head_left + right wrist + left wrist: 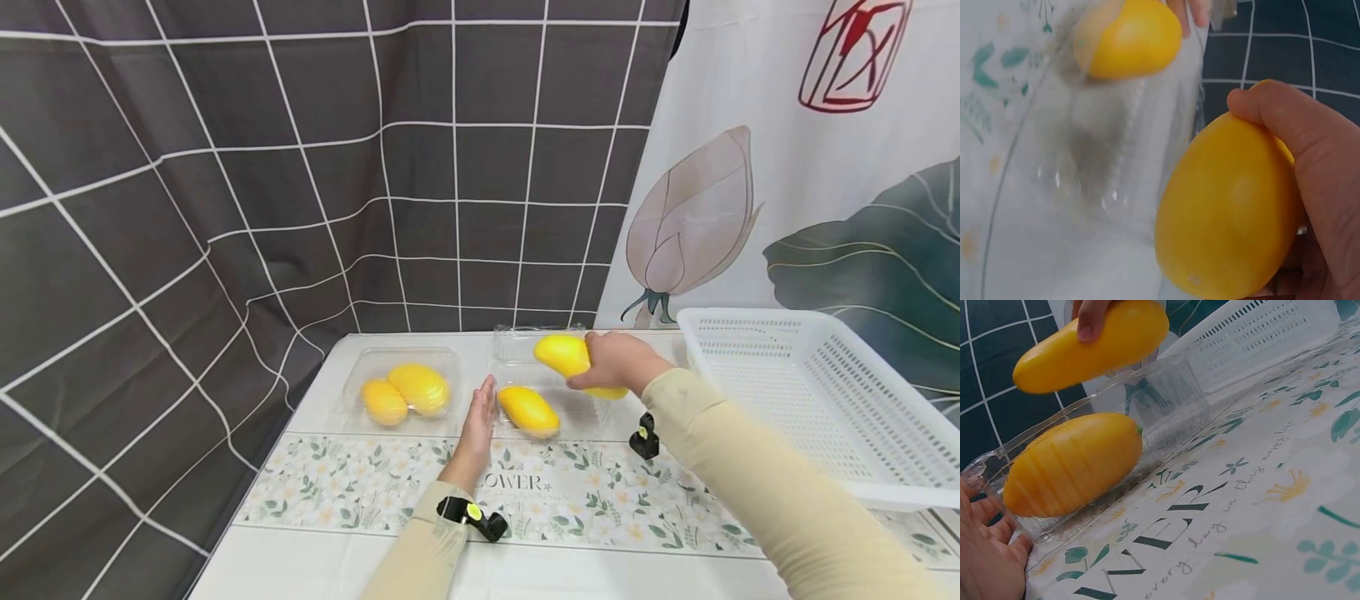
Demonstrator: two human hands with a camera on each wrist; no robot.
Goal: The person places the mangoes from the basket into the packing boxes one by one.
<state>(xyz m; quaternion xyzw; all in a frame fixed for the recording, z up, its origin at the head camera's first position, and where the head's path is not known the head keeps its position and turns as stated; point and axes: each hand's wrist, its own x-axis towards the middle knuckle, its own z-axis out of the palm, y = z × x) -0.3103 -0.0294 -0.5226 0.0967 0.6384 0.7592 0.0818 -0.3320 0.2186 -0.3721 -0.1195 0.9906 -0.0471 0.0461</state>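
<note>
My right hand (617, 360) grips a yellow mango (561, 353) above an open clear plastic box (581, 417). In the right wrist view the thumb lies across the top of that mango (1229, 206). A second mango (1075, 465) lies inside the box at its left end. My left hand (477, 425) stands with straight fingers along the box's left side; its fingertips are right at the plastic wall in the left wrist view. The raised lid (525, 342) of the box is at the back.
Left of my left hand sits another clear plastic box (360, 371) with two mangoes (418, 389) in it. A white perforated basket (795, 400) stands at the right of the table. Dark gridded cloth (487, 167) hangs behind and to the left. A flower-patterned strip (337, 483) crosses the tabletop.
</note>
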